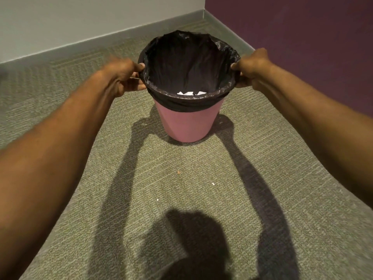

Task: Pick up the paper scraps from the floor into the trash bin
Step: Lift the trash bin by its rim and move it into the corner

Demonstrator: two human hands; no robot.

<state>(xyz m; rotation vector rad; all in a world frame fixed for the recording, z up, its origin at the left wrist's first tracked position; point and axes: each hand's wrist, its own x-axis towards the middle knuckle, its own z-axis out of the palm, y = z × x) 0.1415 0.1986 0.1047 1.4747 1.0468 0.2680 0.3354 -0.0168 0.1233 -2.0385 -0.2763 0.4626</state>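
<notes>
A pink trash bin (pixel 186 124) with a black liner bag (pixel 187 63) stands upright on the carpet near the room's corner. White paper scraps (pixel 190 93) lie at the bottom of the bin, partly hidden by its near rim. My left hand (pixel 123 75) grips the rim on the left side, thumb over the liner. On the opposite side, my right hand (pixel 253 67) holds the rim the same way. Two tiny white specks (pixel 213 184) (pixel 157 200) and a small orange crumb (pixel 178 172) lie on the carpet in front of the bin.
Green-grey patterned carpet (pixel 201 199) covers the floor. A pale wall with a grey baseboard (pixel 101 35) runs behind the bin on the left, and a purple wall (pixel 292 27) meets it at the corner on the right. My shadow falls on the near carpet.
</notes>
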